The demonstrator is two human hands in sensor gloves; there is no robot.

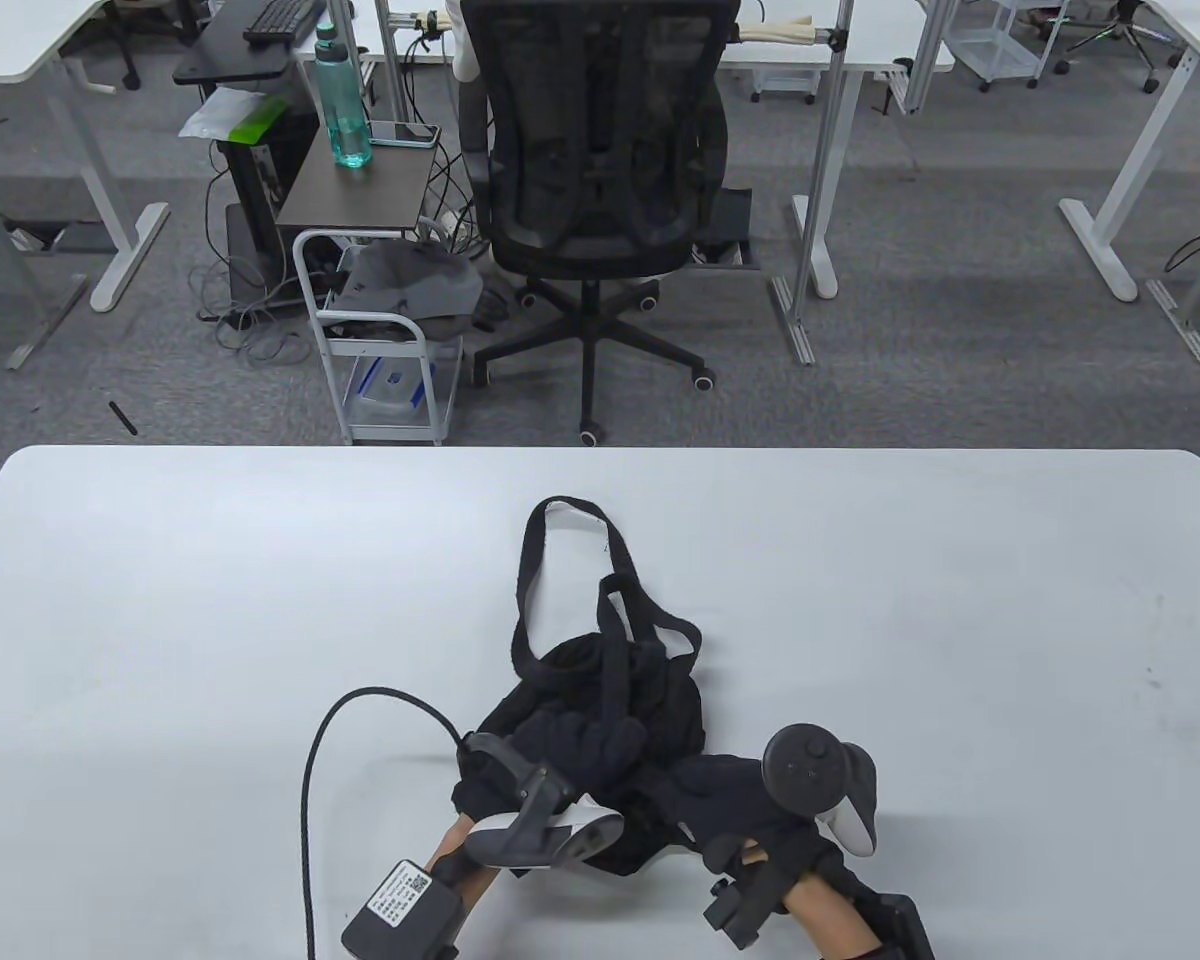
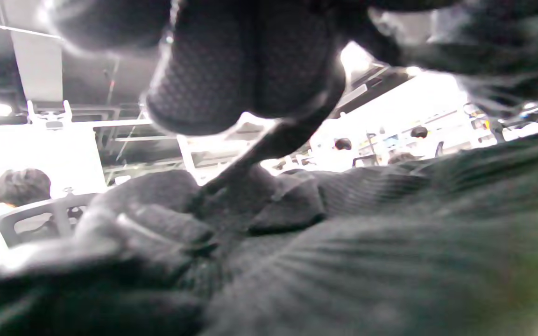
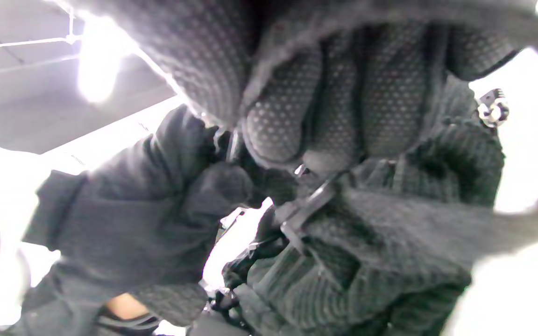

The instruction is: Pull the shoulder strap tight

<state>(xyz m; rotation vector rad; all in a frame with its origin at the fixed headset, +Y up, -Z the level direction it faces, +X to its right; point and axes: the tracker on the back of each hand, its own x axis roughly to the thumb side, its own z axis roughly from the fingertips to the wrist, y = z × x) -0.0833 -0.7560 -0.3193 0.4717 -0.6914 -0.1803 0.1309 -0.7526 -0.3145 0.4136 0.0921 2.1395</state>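
Observation:
A black knitted bag [image 1: 610, 720] lies crumpled on the white table [image 1: 160, 600], near its front edge. Its long shoulder strap [image 1: 527, 580] loops away toward the far side. My left hand [image 1: 490, 775] is on the bag's near-left part. In the left wrist view its fingers [image 2: 245, 70] pinch a dark strap [image 2: 269, 144] that runs down into the fabric. My right hand [image 1: 730, 800] is on the bag's near-right part. In the right wrist view its fingers [image 3: 343, 102] curl into the knit just above a strap buckle [image 3: 306, 210]. The left glove [image 3: 124, 224] is close beside it.
A black cable [image 1: 310, 780] arcs from the left wrist across the table. Beyond the table's far edge stand a black office chair [image 1: 600, 150] and a small white cart [image 1: 380, 340].

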